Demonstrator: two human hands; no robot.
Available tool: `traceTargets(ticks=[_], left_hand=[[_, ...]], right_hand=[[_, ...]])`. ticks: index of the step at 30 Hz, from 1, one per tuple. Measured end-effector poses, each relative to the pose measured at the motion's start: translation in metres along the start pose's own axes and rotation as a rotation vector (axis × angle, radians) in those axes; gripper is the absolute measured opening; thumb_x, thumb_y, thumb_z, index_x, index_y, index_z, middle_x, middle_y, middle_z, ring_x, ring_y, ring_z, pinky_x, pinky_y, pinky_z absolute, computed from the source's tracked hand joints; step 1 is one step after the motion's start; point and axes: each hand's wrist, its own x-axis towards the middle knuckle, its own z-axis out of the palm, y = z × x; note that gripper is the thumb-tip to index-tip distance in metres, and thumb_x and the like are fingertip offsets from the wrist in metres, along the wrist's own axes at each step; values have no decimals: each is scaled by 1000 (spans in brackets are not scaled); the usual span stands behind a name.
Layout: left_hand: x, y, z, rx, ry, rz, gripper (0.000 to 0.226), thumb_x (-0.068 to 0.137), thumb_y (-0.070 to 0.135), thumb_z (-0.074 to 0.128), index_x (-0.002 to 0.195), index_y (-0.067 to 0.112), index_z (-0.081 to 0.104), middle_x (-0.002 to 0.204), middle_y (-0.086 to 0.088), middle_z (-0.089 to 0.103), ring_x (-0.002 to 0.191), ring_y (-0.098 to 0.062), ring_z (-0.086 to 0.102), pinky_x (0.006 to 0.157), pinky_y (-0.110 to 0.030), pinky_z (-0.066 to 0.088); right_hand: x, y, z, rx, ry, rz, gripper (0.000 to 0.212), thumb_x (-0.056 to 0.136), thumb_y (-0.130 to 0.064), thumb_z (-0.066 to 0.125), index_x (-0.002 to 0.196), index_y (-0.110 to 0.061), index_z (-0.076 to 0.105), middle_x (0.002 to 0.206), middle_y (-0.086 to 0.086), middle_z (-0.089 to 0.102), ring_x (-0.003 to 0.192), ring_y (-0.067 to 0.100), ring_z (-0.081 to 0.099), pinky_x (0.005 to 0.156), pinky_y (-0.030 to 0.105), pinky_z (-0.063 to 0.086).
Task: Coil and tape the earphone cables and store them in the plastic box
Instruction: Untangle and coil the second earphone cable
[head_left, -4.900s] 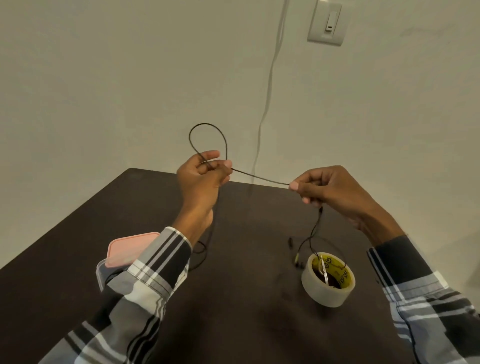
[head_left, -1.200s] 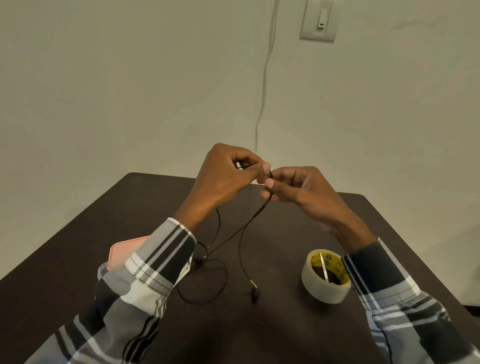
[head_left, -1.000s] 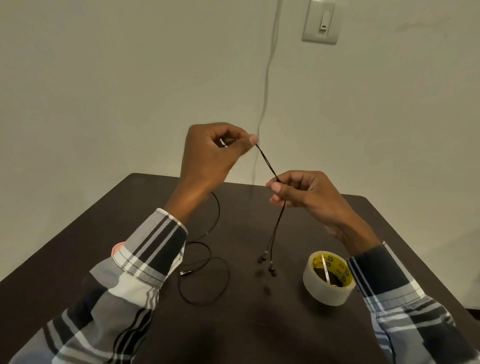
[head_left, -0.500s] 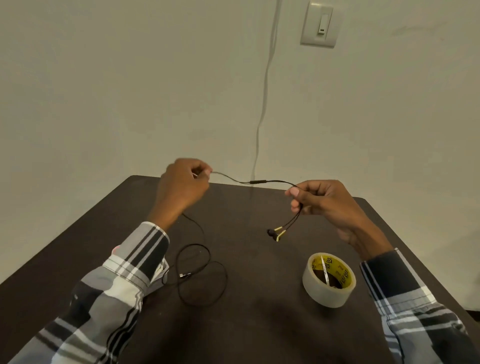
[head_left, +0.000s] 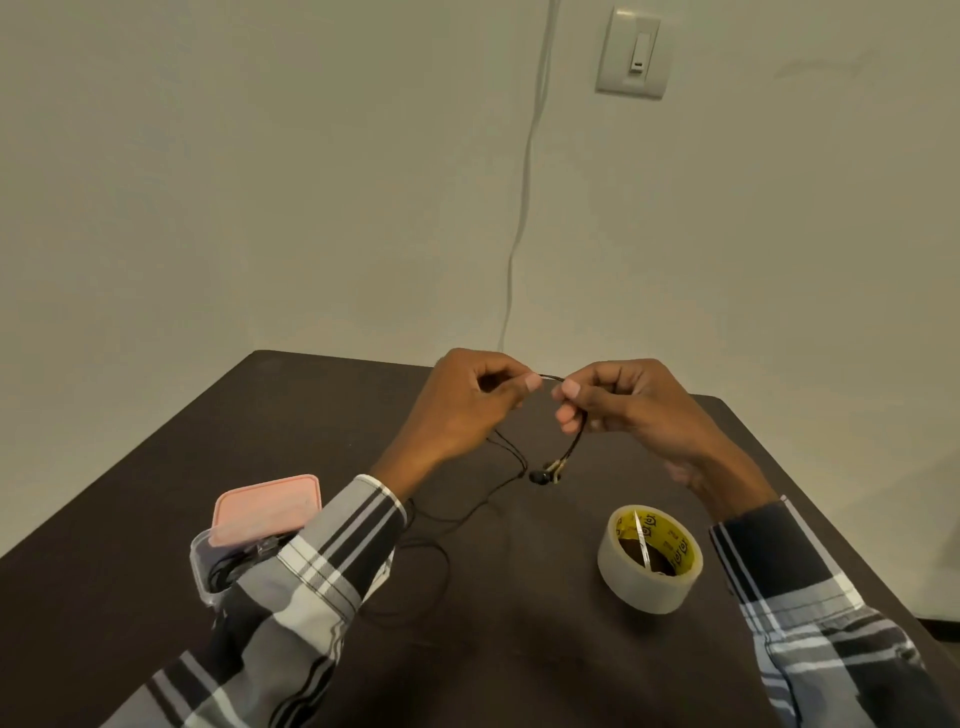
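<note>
While both of my hands sit close together above the far half of the bench (head_left: 156, 519), I judge the coiling to be only at its start. My left hand (head_left: 462, 410) pinches the black earphone cable (head_left: 457, 514) between thumb and forefinger, and my right hand (head_left: 623, 405) pinches it just beside that, so only a short arc of wire bridges the two grips. Below the right hand a doubled length hangs down to the two earbuds (head_left: 545, 474), which dangle near the bench surface; whether they touch it I cannot tell. From the left hand the rest of the cable trails down onto the bench and lies in loose, open curves toward my left sleeve (head_left: 332, 551), so most of the wire is not yet gathered. The roll of clear tape (head_left: 649, 564) stands on the bench under my right forearm, well apart from the cable, and I see no strip pulled off it for this cable. The plastic box (head_left: 205, 566) sits at my left, partly behind the sleeve, with its pink lid (head_left: 265, 509) resting askew on it; something dark shows inside, possibly cable already stored, though I cannot make it out. Left to do, by my reading: wind this cable into loops, tape the bundle, and place it in the box.
</note>
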Motion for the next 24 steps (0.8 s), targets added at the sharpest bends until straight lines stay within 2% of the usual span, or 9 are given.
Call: traceTargets(ticks=[3,5,7,10,14,17,18,21,24], left_hand=[[3,0,-9,-47,39,1,16,87,30,74,83,15,77,72,-1,72,61,-15,59,63,-34,51],[5,2,-12,-77,59,3,18,85,32,77,79,15,76,71,-2,71,59,-12,55,59,-37,49],[6,3,-14,-94,71,25,19,84,32,78,78,14,76,72,-2,71,58,-13,53,60,-31,45],[8,7,-12,-119,61,58,17,84,32,77,79,17,76,74,-7,71,62,-24,56,64,-29,44],[12,15,-7,-130,23,108,18,83,35,77,80,18,77,68,-15,65,58,-17,47,59,-30,38],[16,20,-6,-145,30,117,16,84,30,77,82,14,76,51,9,52,51,-7,40,55,-20,34],[17,21,-6,-148,38,115,16,84,29,77,83,14,76,49,12,47,50,-7,38,54,-19,34],[21,23,-9,-151,54,114,16,84,30,77,84,14,77,50,12,44,51,-10,37,56,-26,36],[24,25,-12,-149,55,98,18,84,31,77,85,13,77,49,11,44,51,-10,36,55,-23,35]], right_hand=[[-5,0,-7,17,-44,20,28,87,-27,66,101,-3,73,94,13,77,90,22,75,77,25,56],[-8,1,-8,71,-62,26,24,91,-21,64,101,-2,72,97,15,77,95,24,74,80,26,58],[-9,0,-8,127,-65,27,23,90,-20,63,101,-2,72,99,17,76,98,26,74,83,28,58],[-10,-1,-4,186,-76,30,28,89,-22,64,107,-3,71,102,19,76,98,27,73,83,30,58],[-12,-1,6,188,-124,46,30,90,-23,63,114,-7,69,104,18,76,104,28,72,85,30,57],[-13,1,16,222,-132,28,27,91,-24,61,109,-6,71,107,18,75,110,31,69,94,37,56],[-13,2,19,254,-129,17,26,92,-24,60,106,-5,71,108,19,74,112,31,68,99,41,54],[-14,3,27,371,-129,-37,25,95,-24,54,99,-4,70,114,21,72,118,31,65,105,44,49],[-14,-1,34,525,-165,-125,29,98,-21,46,92,-4,69,116,23,71,121,33,63,106,42,48]])
